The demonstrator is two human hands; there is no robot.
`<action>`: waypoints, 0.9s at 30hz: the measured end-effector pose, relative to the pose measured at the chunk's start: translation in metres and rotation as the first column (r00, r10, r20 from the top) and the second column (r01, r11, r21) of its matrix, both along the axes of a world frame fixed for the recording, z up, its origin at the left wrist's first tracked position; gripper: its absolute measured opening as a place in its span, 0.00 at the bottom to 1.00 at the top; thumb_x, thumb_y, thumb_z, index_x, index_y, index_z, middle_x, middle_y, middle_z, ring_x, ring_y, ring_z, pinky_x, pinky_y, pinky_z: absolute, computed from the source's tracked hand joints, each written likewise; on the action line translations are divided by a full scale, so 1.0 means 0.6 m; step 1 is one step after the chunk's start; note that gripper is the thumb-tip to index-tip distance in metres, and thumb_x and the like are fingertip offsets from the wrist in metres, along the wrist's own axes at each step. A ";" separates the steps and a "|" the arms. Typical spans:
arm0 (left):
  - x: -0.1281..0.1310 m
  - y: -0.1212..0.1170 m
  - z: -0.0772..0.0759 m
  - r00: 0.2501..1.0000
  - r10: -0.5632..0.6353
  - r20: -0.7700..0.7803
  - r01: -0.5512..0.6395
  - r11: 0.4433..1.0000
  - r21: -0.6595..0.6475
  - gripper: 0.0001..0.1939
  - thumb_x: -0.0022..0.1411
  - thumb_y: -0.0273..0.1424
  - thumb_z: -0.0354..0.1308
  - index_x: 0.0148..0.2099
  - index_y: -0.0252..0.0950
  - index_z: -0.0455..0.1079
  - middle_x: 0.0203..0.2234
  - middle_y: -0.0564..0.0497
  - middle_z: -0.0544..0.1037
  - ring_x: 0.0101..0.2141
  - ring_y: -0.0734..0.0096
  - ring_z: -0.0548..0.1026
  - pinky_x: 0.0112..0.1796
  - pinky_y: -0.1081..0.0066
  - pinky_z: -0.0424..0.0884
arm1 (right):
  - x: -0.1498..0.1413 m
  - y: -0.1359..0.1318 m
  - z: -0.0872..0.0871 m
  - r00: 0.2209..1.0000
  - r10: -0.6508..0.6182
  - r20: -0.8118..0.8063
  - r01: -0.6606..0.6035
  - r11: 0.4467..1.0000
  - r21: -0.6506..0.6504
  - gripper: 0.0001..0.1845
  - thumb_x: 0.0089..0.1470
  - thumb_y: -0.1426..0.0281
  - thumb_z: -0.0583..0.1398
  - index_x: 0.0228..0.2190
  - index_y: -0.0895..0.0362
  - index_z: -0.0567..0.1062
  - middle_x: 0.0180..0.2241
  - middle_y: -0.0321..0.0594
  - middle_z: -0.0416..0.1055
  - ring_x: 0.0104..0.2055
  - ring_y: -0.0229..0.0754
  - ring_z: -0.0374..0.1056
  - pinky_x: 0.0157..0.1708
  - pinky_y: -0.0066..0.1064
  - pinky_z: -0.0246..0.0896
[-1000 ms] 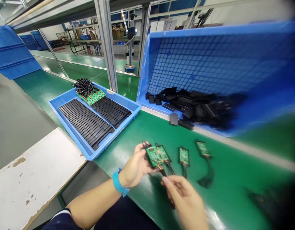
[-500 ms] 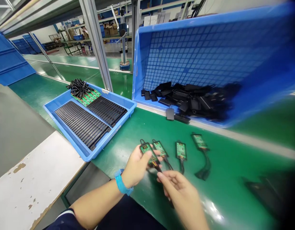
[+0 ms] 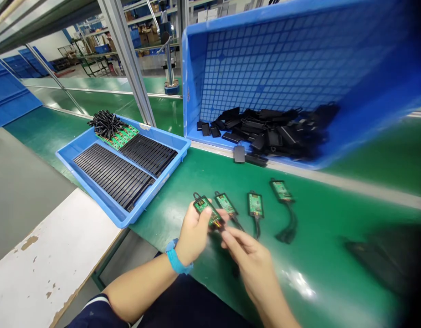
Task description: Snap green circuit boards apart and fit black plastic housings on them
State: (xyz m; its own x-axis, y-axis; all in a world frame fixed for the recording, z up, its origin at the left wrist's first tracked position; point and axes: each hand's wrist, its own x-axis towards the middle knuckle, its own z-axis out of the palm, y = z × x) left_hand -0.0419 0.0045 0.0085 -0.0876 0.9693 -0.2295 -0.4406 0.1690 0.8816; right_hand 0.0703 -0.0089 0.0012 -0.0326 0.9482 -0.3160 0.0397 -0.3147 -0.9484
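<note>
Between thumb and fingers, my left hand (image 3: 196, 228) grips a black plastic case with a green circuit board (image 3: 207, 213) in it; a small digit display shows near its looped end. My right hand (image 3: 246, 255) pinches the black cable where its coloured wires leave the lower end of the case. Most of that cable is hidden behind the right hand. Lying on the green bench just beyond are three similar cases with boards: one (image 3: 226, 203) partly behind my left fingertips, a second (image 3: 255, 204) to its right, and a third (image 3: 281, 190) farther right with its cable trailing down.
A blue tray (image 3: 156, 193) at left holds rows of black cases and green boards with bundled black cables. A large blue crate (image 3: 197, 91), tipped on its side, contains piled black covers (image 3: 272, 130). A metal post (image 3: 126, 59) rises behind the tray. Something dark and blurred lies at right.
My right hand has moved slightly up the cable, closer to the case. The left hand still holds the case. The whole view has shifted a little.
</note>
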 end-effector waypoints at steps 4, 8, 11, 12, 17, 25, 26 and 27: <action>0.004 0.004 0.002 0.997 0.023 0.069 -0.025 0.999 0.031 0.17 0.59 0.37 0.50 0.48 0.36 0.56 0.37 0.46 0.74 0.38 0.66 0.73 0.40 0.65 0.68 | -0.004 0.001 0.021 0.997 0.016 0.075 -0.019 0.999 0.037 0.17 0.41 0.55 0.60 0.26 0.57 0.74 0.18 0.35 0.65 0.23 0.39 0.61 0.23 0.28 0.57; -0.005 0.006 0.013 0.970 -0.097 0.224 0.089 0.995 0.043 0.19 0.59 0.36 0.51 0.50 0.36 0.55 0.40 0.45 0.73 0.42 0.65 0.71 0.44 0.63 0.64 | 0.001 0.002 0.018 0.998 -0.020 0.058 0.019 1.000 0.021 0.17 0.41 0.55 0.61 0.22 0.58 0.71 0.17 0.33 0.62 0.18 0.34 0.56 0.18 0.25 0.51; -0.015 0.004 0.017 0.909 -0.248 0.334 0.235 0.969 0.081 0.16 0.58 0.35 0.52 0.48 0.34 0.60 0.41 0.44 0.72 0.44 0.62 0.70 0.46 0.62 0.63 | 0.007 0.001 0.003 0.996 -0.021 -0.092 0.018 0.999 -0.034 0.17 0.44 0.55 0.60 0.24 0.58 0.70 0.17 0.31 0.61 0.15 0.29 0.48 0.14 0.23 0.41; -0.017 0.004 0.017 0.898 -0.272 0.347 0.256 0.962 0.093 0.16 0.58 0.35 0.52 0.47 0.34 0.60 0.42 0.44 0.72 0.44 0.62 0.70 0.46 0.62 0.63 | 0.008 0.001 -0.001 0.991 -0.013 -0.134 0.008 0.999 -0.038 0.17 0.44 0.56 0.60 0.25 0.58 0.70 0.18 0.31 0.61 0.15 0.29 0.47 0.14 0.23 0.40; -0.023 0.011 0.001 0.921 -0.206 0.332 0.196 0.979 0.064 0.21 0.55 0.37 0.55 0.50 0.37 0.60 0.45 0.44 0.70 0.44 0.63 0.70 0.44 0.63 0.64 | 0.017 -0.008 0.003 0.985 -0.047 -0.168 0.045 0.999 -0.018 0.16 0.45 0.58 0.61 0.26 0.59 0.71 0.19 0.33 0.61 0.17 0.29 0.48 0.16 0.23 0.41; -0.032 0.010 0.009 0.852 -0.277 0.443 0.274 0.959 0.072 0.19 0.58 0.33 0.52 0.52 0.38 0.59 0.48 0.44 0.68 0.47 0.63 0.69 0.49 0.58 0.60 | 0.024 -0.014 0.008 0.991 -0.095 -0.097 0.096 0.995 0.003 0.16 0.44 0.57 0.61 0.26 0.58 0.71 0.19 0.34 0.63 0.17 0.30 0.49 0.15 0.23 0.42; -0.030 0.007 0.012 0.837 -0.290 0.464 0.286 0.955 0.082 0.17 0.59 0.33 0.51 0.51 0.37 0.60 0.48 0.43 0.68 0.47 0.62 0.68 0.49 0.58 0.60 | 0.021 -0.013 0.006 0.995 -0.081 -0.055 0.082 0.997 0.014 0.16 0.43 0.56 0.61 0.26 0.58 0.71 0.19 0.34 0.64 0.17 0.31 0.50 0.15 0.24 0.43; -0.029 0.005 0.014 0.829 -0.298 0.473 0.293 0.952 0.087 0.16 0.59 0.33 0.50 0.50 0.37 0.60 0.49 0.42 0.67 0.48 0.61 0.68 0.49 0.58 0.60 | 0.018 -0.012 0.005 0.997 -0.070 -0.017 0.071 0.997 0.025 0.17 0.43 0.56 0.61 0.26 0.58 0.72 0.18 0.34 0.64 0.17 0.31 0.51 0.15 0.24 0.43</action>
State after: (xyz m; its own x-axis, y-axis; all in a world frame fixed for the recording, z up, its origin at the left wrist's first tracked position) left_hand -0.0592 0.0073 0.0170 0.3206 0.9338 -0.1585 -0.7358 0.3509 0.5792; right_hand 0.0812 -0.0160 0.0043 0.0298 0.9561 -0.2916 0.0029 -0.2919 -0.9565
